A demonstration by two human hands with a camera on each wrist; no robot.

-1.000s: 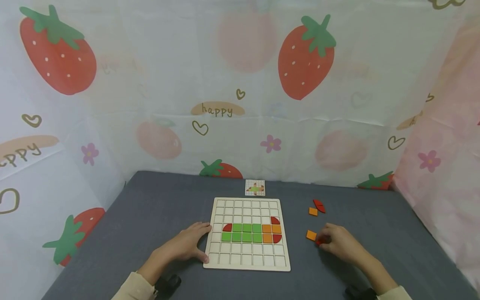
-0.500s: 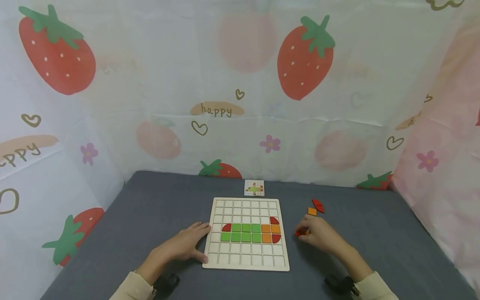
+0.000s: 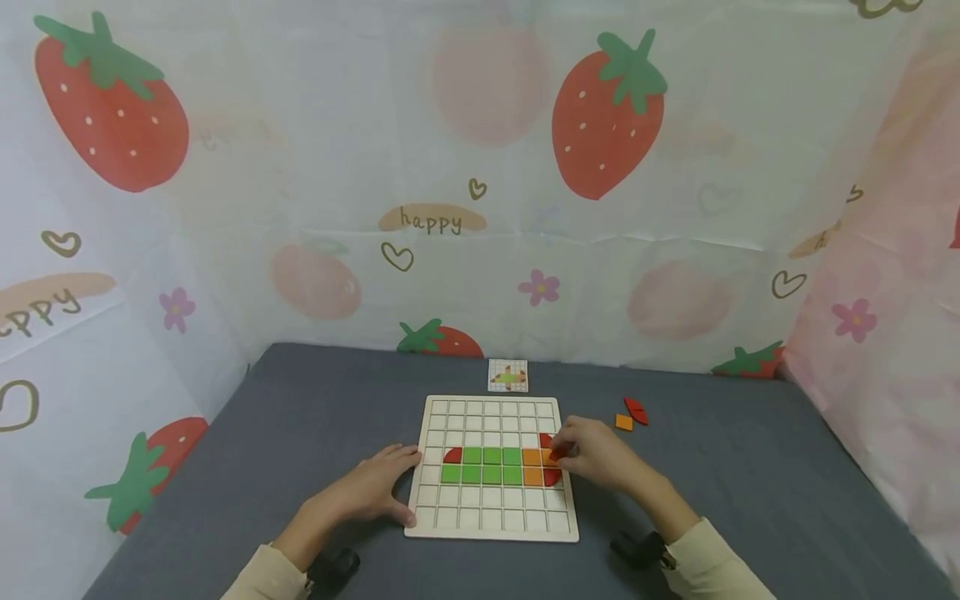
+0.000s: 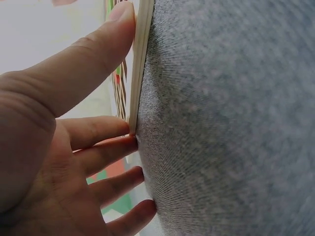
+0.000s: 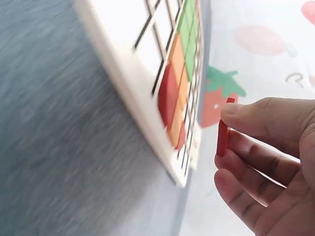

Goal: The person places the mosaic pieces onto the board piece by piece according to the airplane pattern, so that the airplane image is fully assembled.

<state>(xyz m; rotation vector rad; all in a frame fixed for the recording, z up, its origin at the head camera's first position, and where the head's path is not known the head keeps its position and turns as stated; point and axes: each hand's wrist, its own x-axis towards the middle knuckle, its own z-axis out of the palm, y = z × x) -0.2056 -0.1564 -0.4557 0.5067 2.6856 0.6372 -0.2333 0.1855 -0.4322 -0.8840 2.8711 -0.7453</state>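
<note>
Nearest the person, two cream sleeves come in over the front edge of the grey table (image 3: pixel 750 467). The left hand (image 3: pixel 367 492) lies flat with relaxed fingers against the left edge of the wooden grid board (image 3: pixel 491 525), the thumb pressed along its rim and the fingertips on the cloth beside it; it grips nothing. The right hand (image 3: pixel 596 457) hangs over the board's right edge and pinches a thin red piece (image 5: pixel 222 133) between thumb and fingers, a narrow hold, the piece held on edge just above the board and not yet seated in a cell.

On the board, under and beside that hand, lie two rows of green squares (image 3: pixel 483 465), orange squares (image 3: pixel 533 467) to their right, and red curved pieces at both ends of the rows; the right hand covers part of those at the right end. The cells in the lower rows and the top rows are unfilled.

Further right, well apart from the board, an orange square (image 3: pixel 624 422) and a red leaf-shaped piece (image 3: pixel 637 410) lie touching on the cloth. Beyond the board's far edge a small pattern card (image 3: pixel 507 375) lies flat. Behind it and to both sides hangs a strawberry-printed curtain (image 3: pixel 480 167), closing the table in; bare grey cloth stretches left and right of the board.
</note>
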